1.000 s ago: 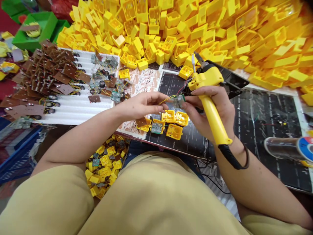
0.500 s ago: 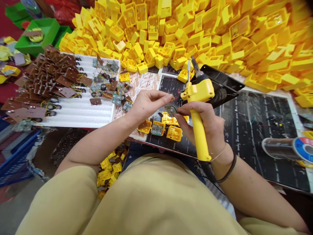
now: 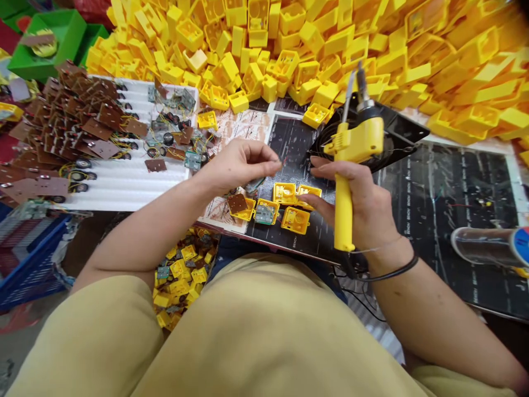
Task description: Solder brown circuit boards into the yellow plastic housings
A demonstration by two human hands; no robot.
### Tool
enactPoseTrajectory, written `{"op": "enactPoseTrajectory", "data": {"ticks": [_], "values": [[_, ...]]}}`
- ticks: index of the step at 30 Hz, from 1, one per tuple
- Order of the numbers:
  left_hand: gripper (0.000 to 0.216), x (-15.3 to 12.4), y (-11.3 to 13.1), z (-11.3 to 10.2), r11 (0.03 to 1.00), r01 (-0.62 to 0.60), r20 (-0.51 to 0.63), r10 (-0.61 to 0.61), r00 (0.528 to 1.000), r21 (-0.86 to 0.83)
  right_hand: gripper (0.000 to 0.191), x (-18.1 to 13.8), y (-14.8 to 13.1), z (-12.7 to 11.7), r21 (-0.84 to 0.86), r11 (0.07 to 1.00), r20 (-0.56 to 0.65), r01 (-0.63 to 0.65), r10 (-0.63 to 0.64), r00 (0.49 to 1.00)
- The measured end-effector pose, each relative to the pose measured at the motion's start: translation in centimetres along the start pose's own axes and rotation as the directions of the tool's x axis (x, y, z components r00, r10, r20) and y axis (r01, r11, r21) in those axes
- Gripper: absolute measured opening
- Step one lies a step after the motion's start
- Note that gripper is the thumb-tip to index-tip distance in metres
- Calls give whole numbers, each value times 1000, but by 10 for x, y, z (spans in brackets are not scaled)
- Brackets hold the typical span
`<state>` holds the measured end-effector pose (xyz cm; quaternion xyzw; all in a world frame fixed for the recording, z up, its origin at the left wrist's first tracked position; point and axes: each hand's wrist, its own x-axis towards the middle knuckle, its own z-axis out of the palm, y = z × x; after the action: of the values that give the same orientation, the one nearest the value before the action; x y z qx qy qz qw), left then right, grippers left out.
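Observation:
My right hand [image 3: 359, 196] is wrapped around the handle of a yellow soldering gun [image 3: 357, 140], its metal tip pointing up and away; thumb and forefinger stretch out past the handle. My left hand [image 3: 243, 162] is closed in a pinch, a tiny reddish bit showing at the fingertips. Beneath its fingers shows the edge of a small circuit board [image 3: 255, 185], mostly hidden by the hand. On the black mat between the hands lie open yellow cases [image 3: 295, 220]. One holds a green circuit board [image 3: 264, 212], and a brown board [image 3: 237, 203] rests on another.
A large heap of yellow cases [image 3: 256, 77] covers the back. On the left, a white ribbed tray [image 3: 124, 190] carries brown boards [image 3: 76, 118] with wired round parts. A black stand [image 3: 397, 132] sits behind the soldering gun, a solder spool [image 3: 487, 247] at right.
The circuit board has left my right fingers and now shows under my left hand. My right hand has moved right with the soldering gun. The left hand's fingers are more curled.

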<state>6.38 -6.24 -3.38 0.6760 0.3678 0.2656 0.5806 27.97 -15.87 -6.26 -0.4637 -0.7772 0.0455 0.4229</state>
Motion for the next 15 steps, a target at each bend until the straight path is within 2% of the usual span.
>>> {"op": "enactPoseTrajectory", "data": {"ticks": [1,3,5,8,10,12,15], "values": [[7,2,-1,-6,987,-16,60,6,998,159,42,1,7,2,-12,1000,47,9,-8,999],[4,7,-4,-12,897,-55,148,-12,989,438,37,2,22,11,-26,999,149,41,-36,988],[11,10,-7,-9,786,-91,184,-29,983,612,34,1,33,23,-23,998,212,66,-60,975],[16,12,-11,2,684,-117,210,-55,976,720,31,-4,39,35,-33,997,221,72,-63,973],[18,12,-11,9,645,-105,216,-95,972,757,29,-8,34,32,-46,996,190,72,-62,980],[19,13,-8,13,623,-81,219,-148,964,778,22,-12,24,18,-66,996,126,61,-52,991],[18,14,-3,17,606,-63,240,-216,946,793,16,-22,6,-15,-92,996,-25,-3,1,1000]]}}
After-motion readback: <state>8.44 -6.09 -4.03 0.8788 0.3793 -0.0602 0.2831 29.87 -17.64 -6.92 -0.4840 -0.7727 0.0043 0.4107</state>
